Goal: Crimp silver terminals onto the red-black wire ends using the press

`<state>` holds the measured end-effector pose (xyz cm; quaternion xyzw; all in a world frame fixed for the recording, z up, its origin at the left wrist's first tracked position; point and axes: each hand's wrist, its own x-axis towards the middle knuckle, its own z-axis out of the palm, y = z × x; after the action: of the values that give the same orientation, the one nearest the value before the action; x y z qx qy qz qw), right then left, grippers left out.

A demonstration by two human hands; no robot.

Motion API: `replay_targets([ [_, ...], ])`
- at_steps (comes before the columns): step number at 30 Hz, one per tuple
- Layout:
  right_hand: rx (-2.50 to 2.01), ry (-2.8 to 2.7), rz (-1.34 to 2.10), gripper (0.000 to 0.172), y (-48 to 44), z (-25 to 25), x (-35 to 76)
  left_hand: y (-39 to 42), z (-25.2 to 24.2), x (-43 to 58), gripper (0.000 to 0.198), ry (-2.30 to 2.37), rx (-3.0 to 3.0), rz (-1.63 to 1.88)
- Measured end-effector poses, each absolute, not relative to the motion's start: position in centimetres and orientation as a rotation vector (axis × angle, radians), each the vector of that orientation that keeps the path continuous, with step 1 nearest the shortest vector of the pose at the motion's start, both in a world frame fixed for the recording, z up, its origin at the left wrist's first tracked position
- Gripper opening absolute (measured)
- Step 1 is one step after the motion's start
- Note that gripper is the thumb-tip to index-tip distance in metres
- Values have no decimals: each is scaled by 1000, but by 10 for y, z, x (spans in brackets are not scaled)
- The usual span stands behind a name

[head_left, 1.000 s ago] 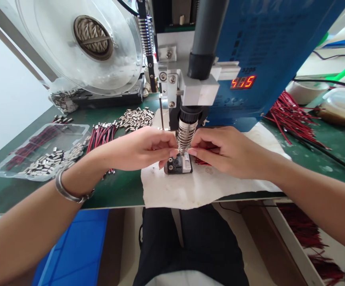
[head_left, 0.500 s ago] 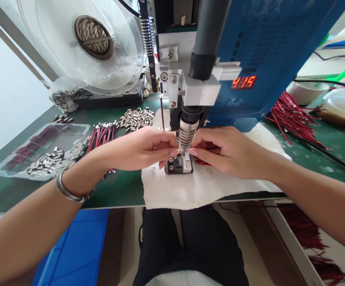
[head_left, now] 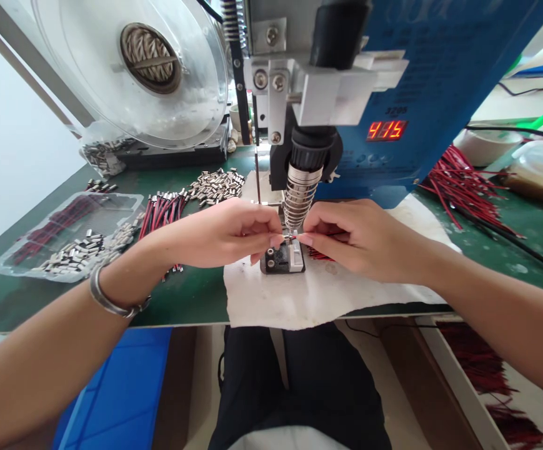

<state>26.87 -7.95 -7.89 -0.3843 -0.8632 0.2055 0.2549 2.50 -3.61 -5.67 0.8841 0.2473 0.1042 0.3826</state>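
My left hand (head_left: 236,234) is closed in a pinch at the left of a small black fixture (head_left: 278,264). Between its thumb and forefinger is the end of a small silver metal part (head_left: 288,237), mostly hidden. From the other side, my right hand (head_left: 358,240) pinches a thin red wire (head_left: 295,237) against that part; the fingers cover most of the wire. Just above the fingertips hangs the spring-wrapped soldering iron (head_left: 300,194) of the soldering machine (head_left: 332,94). Under the fixture lies a white cloth (head_left: 290,306).
To the left, a clear plastic tray (head_left: 6,272) holds wires and silver parts. Red-and-black wired pieces (head_left: 159,209) and a heap of silver parts (head_left: 217,185) lie behind my left hand. A red wire bundle (head_left: 458,190) lies right. A blue bin (head_left: 116,387) stands below the table.
The soldering iron and its holder have come up and away from the fixture, uncovering the pinched part and wire. Both hands stay in nearly the same place.
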Motion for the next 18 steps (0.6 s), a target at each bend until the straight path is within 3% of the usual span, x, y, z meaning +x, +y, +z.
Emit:
replay_targets([
  [18, -1048, -2369, 372, 13, -80, -79, 270, -36, -58, 24, 14, 621, 2196, 280],
])
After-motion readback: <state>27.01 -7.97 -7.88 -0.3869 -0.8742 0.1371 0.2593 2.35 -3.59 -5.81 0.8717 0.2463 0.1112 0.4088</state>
